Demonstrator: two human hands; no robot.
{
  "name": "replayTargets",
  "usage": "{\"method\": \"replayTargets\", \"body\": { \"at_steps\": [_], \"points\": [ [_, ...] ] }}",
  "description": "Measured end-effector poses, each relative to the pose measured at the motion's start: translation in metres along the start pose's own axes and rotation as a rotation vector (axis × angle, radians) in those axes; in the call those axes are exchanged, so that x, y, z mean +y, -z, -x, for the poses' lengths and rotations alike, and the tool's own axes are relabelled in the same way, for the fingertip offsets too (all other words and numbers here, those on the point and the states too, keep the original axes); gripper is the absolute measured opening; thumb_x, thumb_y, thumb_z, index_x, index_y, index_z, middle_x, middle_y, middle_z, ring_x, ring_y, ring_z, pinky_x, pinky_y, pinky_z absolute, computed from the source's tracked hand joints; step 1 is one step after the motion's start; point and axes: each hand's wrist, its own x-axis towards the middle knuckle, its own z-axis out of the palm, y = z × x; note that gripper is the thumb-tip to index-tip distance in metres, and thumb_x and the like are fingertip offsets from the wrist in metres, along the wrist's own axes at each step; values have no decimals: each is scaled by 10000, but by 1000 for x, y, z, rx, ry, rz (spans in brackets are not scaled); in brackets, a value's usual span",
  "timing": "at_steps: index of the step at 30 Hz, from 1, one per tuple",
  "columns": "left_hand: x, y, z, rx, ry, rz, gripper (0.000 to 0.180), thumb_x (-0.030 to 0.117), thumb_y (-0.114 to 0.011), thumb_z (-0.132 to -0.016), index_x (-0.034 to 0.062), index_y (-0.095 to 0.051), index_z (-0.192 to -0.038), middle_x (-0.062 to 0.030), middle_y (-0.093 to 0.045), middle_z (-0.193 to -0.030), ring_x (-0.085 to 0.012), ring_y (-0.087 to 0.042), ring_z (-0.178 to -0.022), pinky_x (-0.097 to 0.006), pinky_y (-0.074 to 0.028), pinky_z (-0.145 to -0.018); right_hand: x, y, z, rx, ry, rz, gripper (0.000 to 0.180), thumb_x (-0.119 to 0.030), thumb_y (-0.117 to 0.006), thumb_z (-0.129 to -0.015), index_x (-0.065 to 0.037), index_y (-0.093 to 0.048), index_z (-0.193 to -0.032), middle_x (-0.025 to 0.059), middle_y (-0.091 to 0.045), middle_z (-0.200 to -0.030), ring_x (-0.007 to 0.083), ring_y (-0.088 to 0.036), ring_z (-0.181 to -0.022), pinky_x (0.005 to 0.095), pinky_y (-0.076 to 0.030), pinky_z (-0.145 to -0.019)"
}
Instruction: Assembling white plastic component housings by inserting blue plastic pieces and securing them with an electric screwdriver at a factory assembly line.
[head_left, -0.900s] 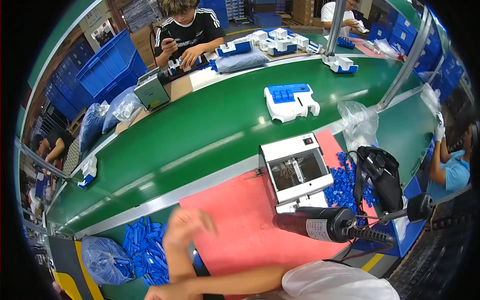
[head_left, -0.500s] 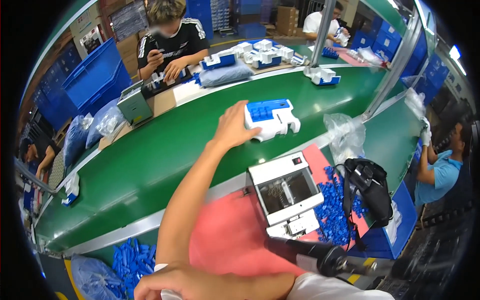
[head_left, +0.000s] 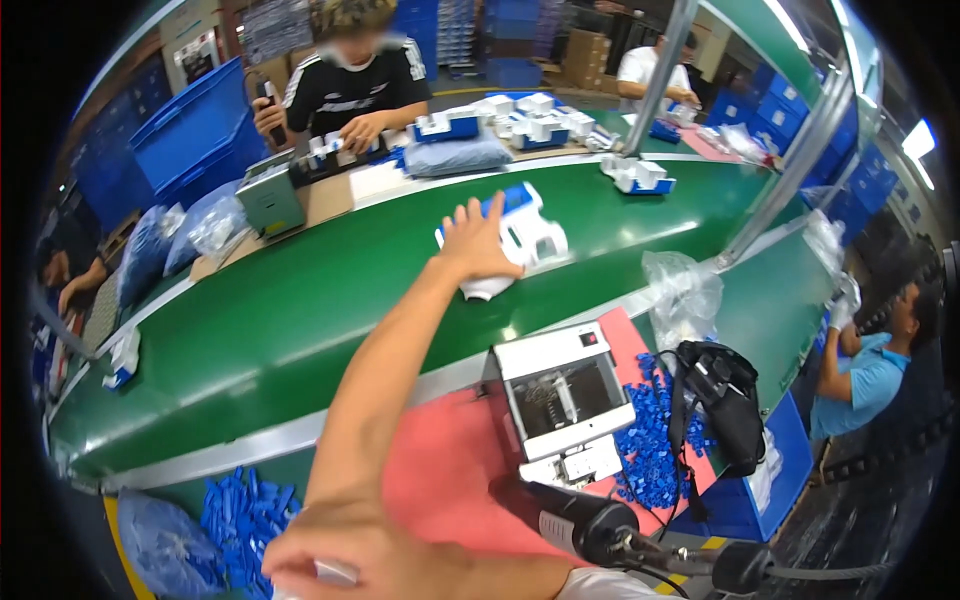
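Head view, nearest first: the right hand (head_left: pixel 330 555) lies bent across the left forearm, by the pink mat's near-left corner, its fingers loosely curled; a pale patch shows between them, too blurred to tell whether it is held or is cloth. Left of the pink mat (head_left: pixel 440 450) lies a heap of blue strips (head_left: pixel 245 515). Toward the mat's right edge stands a screw feeder (head_left: pixel 563 392), with a power screwdriver (head_left: pixel 600 528) just nearer and small blue parts (head_left: pixel 652 450) spread to its right.

Farther off, about midway between the near and far edges of the green belt (head_left: pixel 330 300), is the white-and-blue housing (head_left: pixel 530 222). The left hand (head_left: pixel 475 245), which touched only its left end a moment ago, now spreads wide over it, thumb toward the near side. The housing has turned counterclockwise, so its blue panel slants, partly covered by the fingers. I judge that the reach is over and handling has begun. Whether the hand grips or only pushes, and whether the housing is raised, I cannot tell.

Beyond the belt's far edge, a co-worker (head_left: pixel 355 90) sits beside more white-and-blue shells (head_left: pixel 530 125).
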Motion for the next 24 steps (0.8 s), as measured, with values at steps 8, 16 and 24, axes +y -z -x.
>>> {"method": "replayTargets", "body": {
  "at_steps": [8, 16, 24],
  "points": [
    [-53, 133, 220, 516, 275, 1730, 501, 352, -625, -825, 107, -440, -1220, -64, -587, -1017, -227, -624, -982, -403, -529, -875, 8, 25, -13, 516, 211, 1011, 636, -185, -760, -742, 37, -480, -1268, 259, -454, -1231, 393, -446, -1167, 461, -333, -1013],
    [42, 110, 421, 914, 269, 1778, 663, 347, -643, -832, -2, -407, -1345, -138, -567, -1231, -261, -580, -1115, -395, -448, -990, 0, -20, 46, -310, 61, 1024, 255, -46, -710, -727, -29, -617, -965, 94, -592, -886, 288, -566, -865, 407, -382, -910],
    [55, 119, 562, 299, 412, 84, 222, 112, -745, -727, 57, -666, -927, -103, -619, -885, -289, -563, -813, -379, -437, -699, -1, 50, 153, -465, -84, 1502, 184, 1, -638, -700, -78, -656, -866, 47, -589, -863, 228, -582, -900, 555, -283, -1048]
  ]
}}
